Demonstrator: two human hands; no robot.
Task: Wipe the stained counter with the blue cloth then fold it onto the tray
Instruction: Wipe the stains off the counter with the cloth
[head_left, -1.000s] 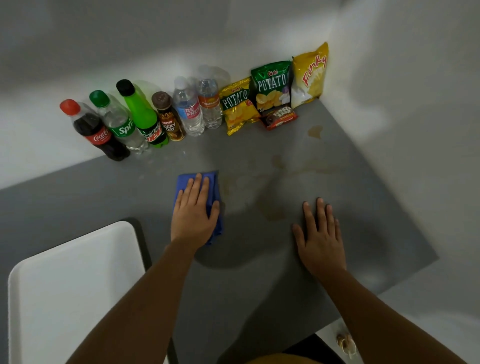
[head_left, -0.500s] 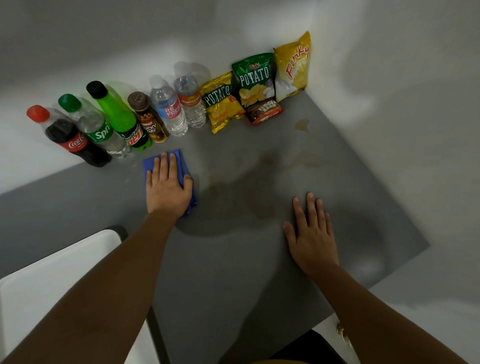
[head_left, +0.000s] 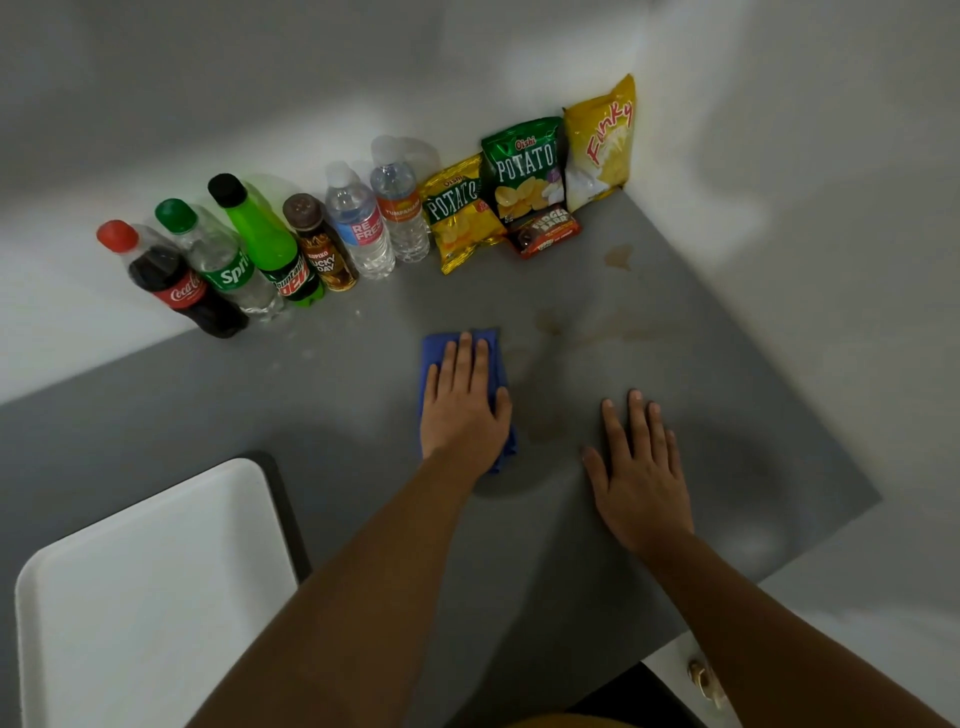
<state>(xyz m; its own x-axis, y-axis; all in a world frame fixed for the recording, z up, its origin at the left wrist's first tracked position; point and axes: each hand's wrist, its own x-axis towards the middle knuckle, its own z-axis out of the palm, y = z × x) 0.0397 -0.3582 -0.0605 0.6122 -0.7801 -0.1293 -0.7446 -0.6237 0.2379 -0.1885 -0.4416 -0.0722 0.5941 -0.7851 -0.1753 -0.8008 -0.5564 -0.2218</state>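
A folded blue cloth (head_left: 432, 358) lies on the grey counter (head_left: 337, 415), mostly covered by my left hand (head_left: 462, 410), which presses flat on it with fingers together. Brown stains mark the counter to the right of the cloth: a faint smear (head_left: 550, 319) beyond it, a patch (head_left: 543, 431) between my hands, and a spot (head_left: 618, 257) near the corner. My right hand (head_left: 639, 478) rests flat on the bare counter, fingers spread, holding nothing. The white tray (head_left: 145, 597) sits at the near left with nothing on it.
Along the back wall stand several drink bottles (head_left: 244, 265) and, further right, snack bags (head_left: 524, 171) with a chocolate bar (head_left: 543, 236) in front of them. Walls close the back and right sides. The counter's near right edge (head_left: 810, 551) drops off.
My left hand has slid the cloth to the right, from in front of the bottles to beside the stains. My right hand has stayed flat on the counter.
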